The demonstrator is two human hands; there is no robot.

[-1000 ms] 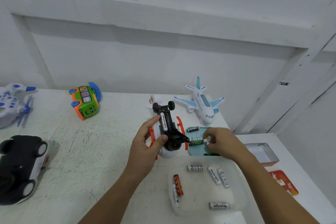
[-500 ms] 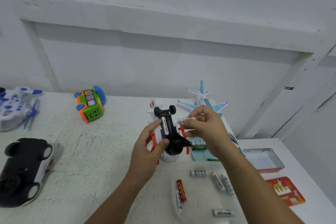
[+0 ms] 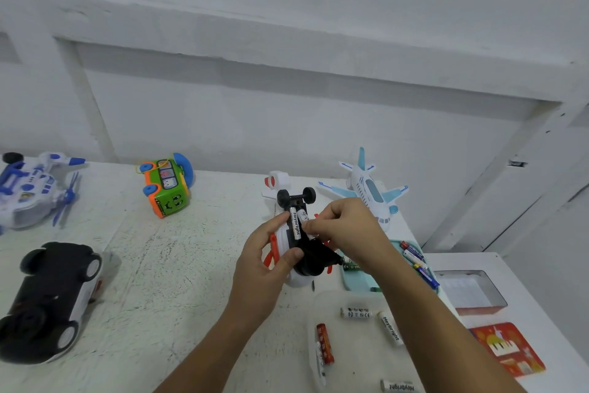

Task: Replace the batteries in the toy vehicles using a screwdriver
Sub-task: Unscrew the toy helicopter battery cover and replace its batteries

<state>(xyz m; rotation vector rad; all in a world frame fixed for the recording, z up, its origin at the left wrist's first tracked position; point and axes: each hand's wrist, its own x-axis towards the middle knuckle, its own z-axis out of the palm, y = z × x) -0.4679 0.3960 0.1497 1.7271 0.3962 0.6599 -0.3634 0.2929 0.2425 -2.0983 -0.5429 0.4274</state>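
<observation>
**Seating a second cell in the upturned toy**

Spreading across the white table [image 3: 178, 265] are the waiting vehicles: a black car [image 3: 47, 300] near left, a blue helicopter [image 3: 32, 191] far left, a green bus [image 3: 167, 185] beyond it, and a pale blue airplane [image 3: 369, 191] far right.

At the centre, the white-and-orange toy [image 3: 282, 238] lies belly up, likely so that its open battery bay faces the person. The left hand [image 3: 264, 268] wraps around its side, thumb across the body, steadying it against the push. The right hand [image 3: 347, 230] pinches a white battery [image 3: 304, 216] and holds it at the bay, just beside the seated battery [image 3: 295, 223].

A clear tray [image 3: 350, 357] near right keeps spare cells [image 3: 356, 313] within reach. A teal tray [image 3: 357, 281] behind it holds coloured ones, probably the spent set kept apart. I cannot make out a screwdriver.
</observation>
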